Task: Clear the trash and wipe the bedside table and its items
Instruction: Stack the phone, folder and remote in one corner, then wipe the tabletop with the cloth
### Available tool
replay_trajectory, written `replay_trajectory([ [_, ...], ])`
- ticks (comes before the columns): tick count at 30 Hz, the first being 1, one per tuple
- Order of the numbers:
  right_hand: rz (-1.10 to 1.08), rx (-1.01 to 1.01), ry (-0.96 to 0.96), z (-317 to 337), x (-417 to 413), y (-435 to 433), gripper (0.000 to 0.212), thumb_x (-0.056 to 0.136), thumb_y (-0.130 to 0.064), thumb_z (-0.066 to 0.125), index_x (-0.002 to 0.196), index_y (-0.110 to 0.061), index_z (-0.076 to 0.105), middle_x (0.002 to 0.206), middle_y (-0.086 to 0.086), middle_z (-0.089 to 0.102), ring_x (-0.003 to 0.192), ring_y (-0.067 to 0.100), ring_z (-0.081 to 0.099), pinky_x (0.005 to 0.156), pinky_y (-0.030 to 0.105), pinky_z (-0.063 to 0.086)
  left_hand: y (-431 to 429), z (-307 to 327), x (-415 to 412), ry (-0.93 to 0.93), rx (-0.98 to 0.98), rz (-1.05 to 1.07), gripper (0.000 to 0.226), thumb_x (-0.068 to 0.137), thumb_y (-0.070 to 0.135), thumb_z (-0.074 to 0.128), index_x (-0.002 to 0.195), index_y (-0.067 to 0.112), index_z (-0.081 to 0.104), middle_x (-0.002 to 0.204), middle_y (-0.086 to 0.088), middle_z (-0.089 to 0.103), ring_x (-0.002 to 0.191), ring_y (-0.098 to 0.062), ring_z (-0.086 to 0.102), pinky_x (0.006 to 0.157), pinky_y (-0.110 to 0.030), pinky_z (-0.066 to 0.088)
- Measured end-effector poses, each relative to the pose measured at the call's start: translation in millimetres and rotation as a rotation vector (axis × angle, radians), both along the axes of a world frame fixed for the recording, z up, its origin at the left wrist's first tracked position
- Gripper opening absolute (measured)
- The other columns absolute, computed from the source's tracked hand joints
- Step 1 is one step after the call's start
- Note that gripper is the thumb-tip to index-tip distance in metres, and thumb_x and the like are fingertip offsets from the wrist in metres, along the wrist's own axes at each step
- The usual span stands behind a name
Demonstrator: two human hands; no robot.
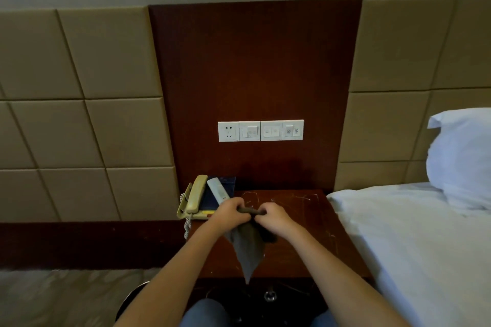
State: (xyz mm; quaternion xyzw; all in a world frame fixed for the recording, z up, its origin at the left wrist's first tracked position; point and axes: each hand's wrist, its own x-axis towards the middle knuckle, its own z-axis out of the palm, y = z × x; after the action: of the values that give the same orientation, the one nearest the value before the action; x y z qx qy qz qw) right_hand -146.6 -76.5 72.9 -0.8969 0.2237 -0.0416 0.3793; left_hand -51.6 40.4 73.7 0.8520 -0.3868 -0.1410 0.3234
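The dark wooden bedside table point(300, 223) stands between two beds. Over its front middle, my left hand point(231, 214) and my right hand point(273, 216) both grip the top edge of a grey cloth point(248, 249), stretched between them; the rest of it hangs down toward the table's front edge. At the back left of the table sits a beige telephone point(195, 196) with its coiled cord hanging off the side. A white remote control point(218, 190) lies on a dark blue folder point(210, 199) beside the handset.
A wall panel behind the table carries a socket and switches point(260, 130). A bed with white sheets point(414, 241) and a pillow point(462, 156) lies on the right. Another bed edge point(66, 297) shows at bottom left. A drawer knob point(269, 296) is below the tabletop.
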Motion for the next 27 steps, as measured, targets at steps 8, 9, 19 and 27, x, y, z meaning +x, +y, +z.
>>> replay_trajectory([
  [8,0.003,0.064,0.088,-40.7,-40.6,-25.2,0.009,0.093,-0.022,0.060,0.085,-0.018,0.056,0.089,-0.001,0.055,0.083,0.014,0.052,0.068,0.027,0.041,30.2,-42.0,5.0,0.079,0.212,-0.088,0.015,0.085,0.028,0.070,0.087,0.016,0.060,0.086,0.004,0.055,0.084,-0.011,0.053,0.066,-0.019,0.040],
  [9,0.009,0.047,0.109,-47.2,-39.8,-25.2,0.008,0.093,-0.021,0.060,0.087,-0.016,0.057,0.094,0.000,0.055,0.087,0.016,0.053,0.072,0.028,0.041,32.4,-49.3,6.1,0.098,0.236,-0.102,0.014,0.087,0.026,0.068,0.079,0.016,0.060,0.080,0.004,0.054,0.078,-0.009,0.052,0.064,-0.017,0.039],
  [19,-0.121,-0.614,0.127,-106.0,-11.1,-11.7,0.039,0.097,-0.021,0.047,0.136,-0.019,0.041,0.139,0.008,0.043,0.131,0.026,0.039,0.108,0.047,0.034,25.0,-96.0,11.7,-0.325,0.294,0.375,0.040,0.096,0.024,0.044,0.136,0.018,0.041,0.135,-0.006,0.045,0.127,-0.026,0.042,0.101,-0.041,0.036],
  [27,0.275,-0.485,0.270,-179.1,4.3,18.8,0.057,0.104,-0.039,0.021,0.155,-0.016,0.006,0.162,0.004,0.001,0.149,0.020,-0.002,0.119,0.041,0.000,11.7,-185.9,-19.8,-0.247,0.565,0.126,0.058,0.104,0.039,0.018,0.152,0.010,0.004,0.161,-0.008,0.000,0.148,-0.023,0.000,0.120,-0.040,0.004],
])
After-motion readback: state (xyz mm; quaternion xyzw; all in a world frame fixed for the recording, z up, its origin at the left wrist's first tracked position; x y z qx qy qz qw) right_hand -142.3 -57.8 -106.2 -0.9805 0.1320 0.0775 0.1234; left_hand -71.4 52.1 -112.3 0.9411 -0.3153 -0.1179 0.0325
